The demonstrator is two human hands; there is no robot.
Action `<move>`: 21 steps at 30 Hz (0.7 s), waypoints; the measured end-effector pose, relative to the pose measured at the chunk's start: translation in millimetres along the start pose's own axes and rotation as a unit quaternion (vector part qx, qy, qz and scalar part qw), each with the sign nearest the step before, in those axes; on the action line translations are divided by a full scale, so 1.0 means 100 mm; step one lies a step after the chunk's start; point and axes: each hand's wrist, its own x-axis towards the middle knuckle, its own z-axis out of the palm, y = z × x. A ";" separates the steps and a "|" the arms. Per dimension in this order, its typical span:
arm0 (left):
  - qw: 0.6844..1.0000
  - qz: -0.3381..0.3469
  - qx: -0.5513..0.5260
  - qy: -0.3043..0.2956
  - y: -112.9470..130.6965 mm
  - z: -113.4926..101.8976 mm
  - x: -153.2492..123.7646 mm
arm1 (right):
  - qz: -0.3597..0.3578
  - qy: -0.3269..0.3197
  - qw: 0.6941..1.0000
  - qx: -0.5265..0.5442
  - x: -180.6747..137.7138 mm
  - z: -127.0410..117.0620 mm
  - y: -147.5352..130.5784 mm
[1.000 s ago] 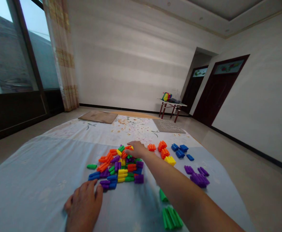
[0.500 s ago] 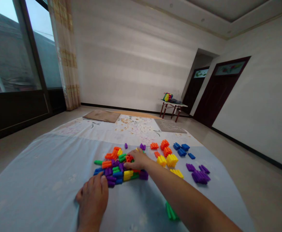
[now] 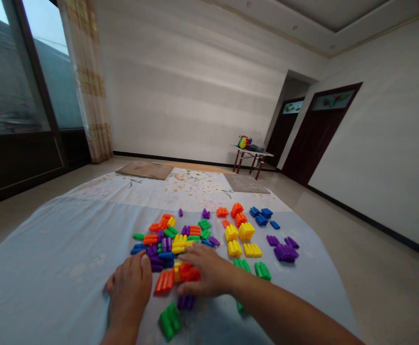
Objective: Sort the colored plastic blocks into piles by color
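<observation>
A mixed pile of coloured plastic blocks (image 3: 173,239) lies on a pale blue sheet (image 3: 58,258) spread over the floor. My right hand (image 3: 205,274) is curled over orange-red blocks (image 3: 189,274) at the pile's near edge, thumb under them and fingers above. My left hand (image 3: 130,290) rests flat on the sheet beside it, fingers stretched out, close to an orange block (image 3: 164,281). A green block (image 3: 169,321) and a purple block (image 3: 186,302) lie nearest to me. To the right sit sorted groups: yellow (image 3: 240,232), orange (image 3: 236,211), blue (image 3: 261,215), purple (image 3: 284,250), green (image 3: 263,270).
A small table (image 3: 252,155) with a colourful bag (image 3: 245,142) stands by the far wall. Two mats (image 3: 144,170) (image 3: 245,183) lie past the sheet. Dark doors (image 3: 324,134) are on the right, a large window and a curtain (image 3: 87,86) on the left.
My right hand has drawn back from the far side of the pile to its near edge, bringing orange-red blocks with it. More sorted groups show. My left hand has hardly moved.
</observation>
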 end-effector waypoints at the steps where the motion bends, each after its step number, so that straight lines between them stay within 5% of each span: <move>1: 1.000 0.001 0.002 -0.001 0.01 -0.01 0.00 | 0.011 0.030 0.999 0.001 0.05 -0.04 0.07; 4: 1.000 0.009 0.013 -0.005 -0.01 0.01 0.00 | 0.077 0.112 0.991 -0.016 0.32 -0.18 0.35; 10: 1.000 0.006 0.012 -0.004 -0.10 0.08 0.03 | 0.220 0.115 0.965 -0.086 0.95 -0.29 0.89; 16: 1.000 0.013 0.016 0.006 -0.06 0.05 0.00 | 0.258 0.090 0.958 -0.088 1.25 -0.17 1.07; 21: 1.000 0.010 0.012 0.008 0.00 0.01 -0.01 | 0.232 0.072 0.966 -0.083 1.18 -0.07 1.01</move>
